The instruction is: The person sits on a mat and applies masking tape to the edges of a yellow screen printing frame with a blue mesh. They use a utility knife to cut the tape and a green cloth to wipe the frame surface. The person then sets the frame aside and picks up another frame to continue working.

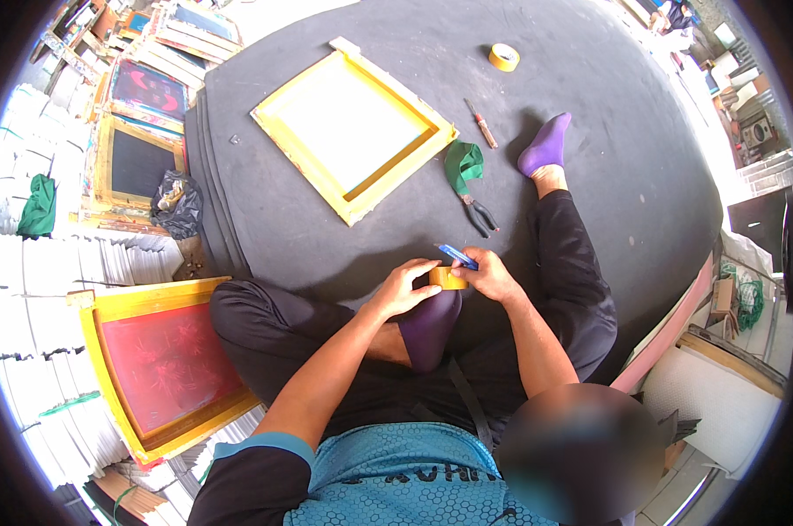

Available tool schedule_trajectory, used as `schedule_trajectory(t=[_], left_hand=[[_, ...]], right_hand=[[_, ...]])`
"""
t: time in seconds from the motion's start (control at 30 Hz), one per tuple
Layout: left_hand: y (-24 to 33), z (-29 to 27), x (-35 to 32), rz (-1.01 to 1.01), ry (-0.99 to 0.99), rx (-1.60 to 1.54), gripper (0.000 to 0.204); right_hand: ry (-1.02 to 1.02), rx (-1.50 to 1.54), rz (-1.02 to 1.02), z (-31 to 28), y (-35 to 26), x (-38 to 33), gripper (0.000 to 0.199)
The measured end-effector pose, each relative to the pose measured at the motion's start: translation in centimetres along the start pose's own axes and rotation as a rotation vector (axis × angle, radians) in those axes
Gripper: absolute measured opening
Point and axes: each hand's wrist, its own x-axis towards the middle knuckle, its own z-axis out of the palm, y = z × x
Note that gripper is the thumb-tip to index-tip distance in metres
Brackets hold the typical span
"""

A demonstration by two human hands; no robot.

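My left hand (403, 288) grips a roll of yellow tape (449, 278) just above my purple-socked foot. On the roll's other side, my right hand (491, 275) is closed around a blue utility knife (457, 256), its tip pointing up and left. The fingers of my right hand also touch the tape roll. Beyond the hands, black-handled pliers (481, 217) lie on the dark mat beside a crumpled green cloth (463, 166). A screwdriver (482, 127) with a reddish handle rests farther off.
A yellow-edged screen frame (395, 182) with white mesh lies on the dark padded surface (607, 114). Another tape roll (503, 58) sits at the far side. To my left stand a red-mesh screen frame (173, 364), stacked white sheets (28, 307) and a black plastic bag (176, 206).
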Motion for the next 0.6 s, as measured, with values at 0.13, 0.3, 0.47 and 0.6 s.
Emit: schedule_trajectory(t=[0.13,0.3,0.47,0.6], left_hand=[[2.0,0.5,0.7,0.104,0.179,0.138,0.046],[3.9,2.7,1.4,-0.035,0.230,0.252,0.029],[4.6,4.0,1.9,-0.167,0.268,0.306,0.028],[5.1,4.1,2.1,-0.258,0.234,0.314,0.026]], right_hand=[[0.001,0.029,-0.026,-0.1,0.7,0.2,0.017],[-0.061,0.093,0.046,-0.1,0.3,0.3,0.009],[-0.068,0.136,0.026,-0.1,0.6,0.4,0.009],[-0.078,0.150,0.023,-0.1,0.7,0.5,0.009]])
